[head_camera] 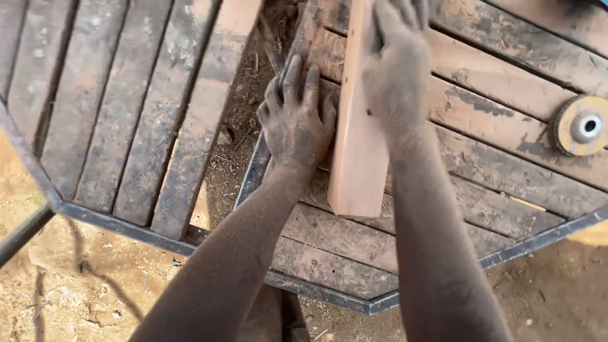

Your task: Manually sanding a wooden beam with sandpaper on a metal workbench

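Note:
A pale wooden plank [356, 152] lies on a worn slatted table [481, 145] with a dark metal frame. My left hand [296, 117], dusty, rests flat on the table slats against the plank's left edge, fingers spread. My right hand [396, 60] presses down on top of the plank further up, fingers pointing away and partly cut off by the frame's top edge. The plank's near end lies between my forearms.
A second slatted tabletop [120, 107] stands at the left, with a gap of bare dirt [244, 95] between the two. A round yellow-and-grey disc [581, 125] lies at the right edge. Sandy ground [82, 291] lies below.

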